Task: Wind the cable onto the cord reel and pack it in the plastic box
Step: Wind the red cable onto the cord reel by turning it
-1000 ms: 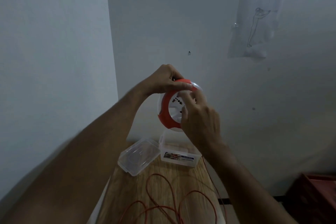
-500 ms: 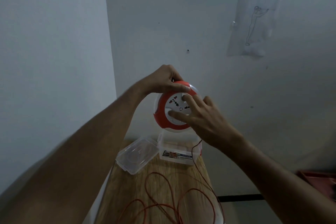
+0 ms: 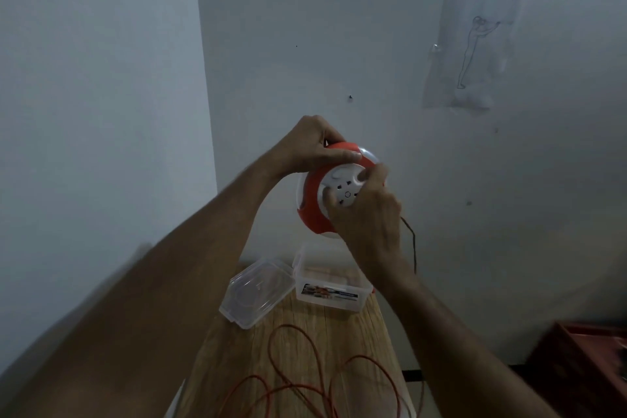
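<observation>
On our wooden counter [image 3: 342, 329] a clear plastic box [image 3: 330, 290] stands open by the wall, its lid [image 3: 256, 292] lying just left of it. Loops of orange cable [image 3: 305, 383] sprawl nearer us, one strand rising toward the cord reel [image 3: 315, 204], which we hold in the air above the box. Our left hand [image 3: 310, 146] is closed over the reel's red rim at the top. Our right hand [image 3: 368, 214] covers its right side, fingertips [image 3: 364, 175] curled onto the white hub.

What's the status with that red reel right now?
Left hand grips round red-and-white cord reel rim; right hand on its white hub. Orange cable mostly loose on wooden table. Clear plastic box open, unobstructed.
</observation>
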